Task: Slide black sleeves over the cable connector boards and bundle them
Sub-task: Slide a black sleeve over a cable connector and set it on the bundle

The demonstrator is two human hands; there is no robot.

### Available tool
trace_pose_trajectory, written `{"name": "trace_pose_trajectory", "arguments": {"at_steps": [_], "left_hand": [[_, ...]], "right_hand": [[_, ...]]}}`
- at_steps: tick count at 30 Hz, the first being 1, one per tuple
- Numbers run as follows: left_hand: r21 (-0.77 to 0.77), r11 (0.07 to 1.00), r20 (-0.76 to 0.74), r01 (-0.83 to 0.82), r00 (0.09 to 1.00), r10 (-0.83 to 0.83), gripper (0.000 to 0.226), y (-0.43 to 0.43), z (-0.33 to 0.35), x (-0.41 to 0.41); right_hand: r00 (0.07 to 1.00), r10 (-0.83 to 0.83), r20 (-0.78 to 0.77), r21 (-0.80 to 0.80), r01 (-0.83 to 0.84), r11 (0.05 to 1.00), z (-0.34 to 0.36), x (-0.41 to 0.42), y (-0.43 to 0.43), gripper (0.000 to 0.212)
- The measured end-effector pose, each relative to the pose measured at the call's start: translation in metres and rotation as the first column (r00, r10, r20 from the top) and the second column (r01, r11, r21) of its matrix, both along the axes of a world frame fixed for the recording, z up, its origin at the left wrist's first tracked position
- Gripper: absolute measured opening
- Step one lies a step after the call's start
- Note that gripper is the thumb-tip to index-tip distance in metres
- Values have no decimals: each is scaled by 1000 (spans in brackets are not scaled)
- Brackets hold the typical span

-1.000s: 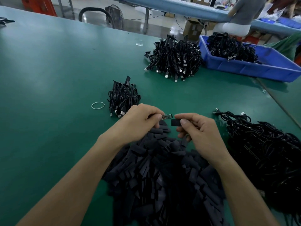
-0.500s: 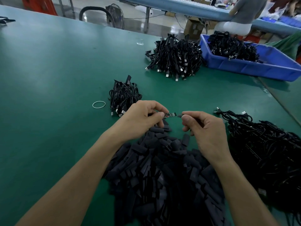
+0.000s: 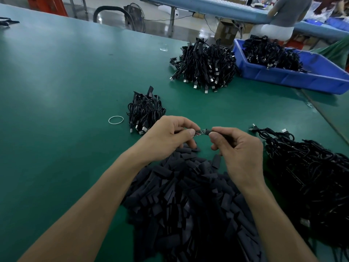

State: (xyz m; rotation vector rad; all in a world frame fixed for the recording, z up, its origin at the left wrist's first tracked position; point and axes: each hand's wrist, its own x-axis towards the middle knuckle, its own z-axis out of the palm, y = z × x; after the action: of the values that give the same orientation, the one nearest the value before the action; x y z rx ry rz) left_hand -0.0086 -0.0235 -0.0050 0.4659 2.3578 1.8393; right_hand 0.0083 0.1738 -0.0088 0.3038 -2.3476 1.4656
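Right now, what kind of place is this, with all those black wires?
Probably a factory workshop where cables get assembled: heaps of identical black cables on the table, a blue bin holding more, and a big pile of black sleeves.

This is a factory assembly floor. A long green bench (image 3: 56, 72) carries bulk stock: a heap of black sleeves (image 3: 188, 195), piles of USB cables (image 3: 205, 65) and a blue bin (image 3: 302, 77) full of more. Behind, another worker (image 3: 289, 12) sits at a second long bench (image 3: 207, 5), with cardboard boxes (image 3: 225, 33) and a fan (image 3: 135, 17) on the bare polished floor (image 3: 162, 19).
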Motion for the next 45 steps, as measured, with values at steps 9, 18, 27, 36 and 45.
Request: {"name": "trace_pose_trajectory", "arguments": {"at_steps": [9,18,27,36,45], "left_hand": [[27,1000,33,3,999,-4,19,-5,2,-1],[84,994,74,76,994,-82,5,-7,-1,-1],[-178,972,-98,-156,985,140,17,-5,-3,1],[-193,973,-82,-126,990,112,25,-5,1,2],[-236,968,-92,-86,994,66,22,-4,1,1]], "right_hand": [[998,52,32,18,-52,998,5,-2,2,25],[949,281,143,-55,-276,960,14,-4,4,22],[984,168,50,7,-169,986,4,-1,-1,18],[993,115,14,14,-115,993,5,2,-4,19],[985,164,52,13,-165,986,5,-2,0,21]]}}
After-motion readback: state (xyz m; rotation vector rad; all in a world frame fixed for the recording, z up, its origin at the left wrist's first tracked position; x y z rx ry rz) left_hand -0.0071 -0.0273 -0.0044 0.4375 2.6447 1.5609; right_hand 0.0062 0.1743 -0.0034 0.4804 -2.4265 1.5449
